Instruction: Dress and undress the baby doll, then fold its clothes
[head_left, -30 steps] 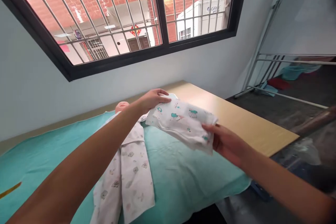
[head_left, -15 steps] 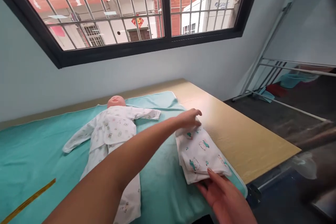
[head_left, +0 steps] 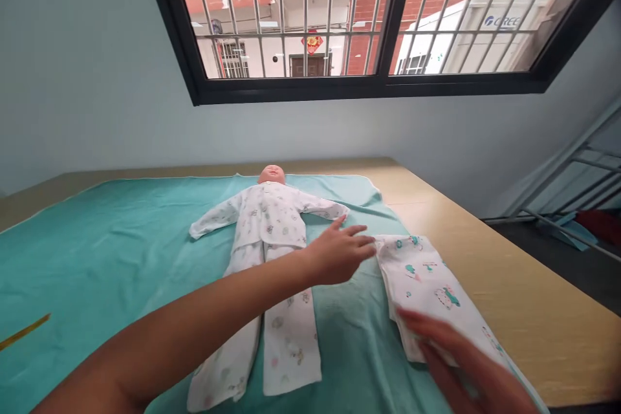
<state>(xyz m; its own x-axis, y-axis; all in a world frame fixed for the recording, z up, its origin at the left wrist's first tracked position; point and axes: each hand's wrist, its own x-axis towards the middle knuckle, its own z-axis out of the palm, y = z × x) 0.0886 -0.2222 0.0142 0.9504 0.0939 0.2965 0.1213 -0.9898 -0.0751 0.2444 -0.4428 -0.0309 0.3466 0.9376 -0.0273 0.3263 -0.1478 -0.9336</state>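
My left hand (head_left: 342,251) hovers over the teal sheet with its fingers spread and nothing in them. Its fingertips are near the far left corner of a folded white cloth (head_left: 436,291) printed with small green and pink figures. My right hand (head_left: 470,362), a little blurred, has its fingers stretched out over the near left part of that cloth; whether it touches is hard to tell. To the left lies a baby doll (head_left: 272,174) on its back, dressed in a white patterned top (head_left: 269,217) and white patterned trousers (head_left: 291,343). My left forearm hides part of the trousers.
The teal sheet (head_left: 121,259) covers much of a wooden table (head_left: 485,272). A yellow strip (head_left: 24,331) lies at the left. Behind the table is a wall with a barred, black-framed window (head_left: 291,87). A metal rack (head_left: 572,220) stands at the right.
The view has swung to the right. My left hand has come off the folded cloth and moved left of it. My right hand has let go of the near edge and is now over the cloth.
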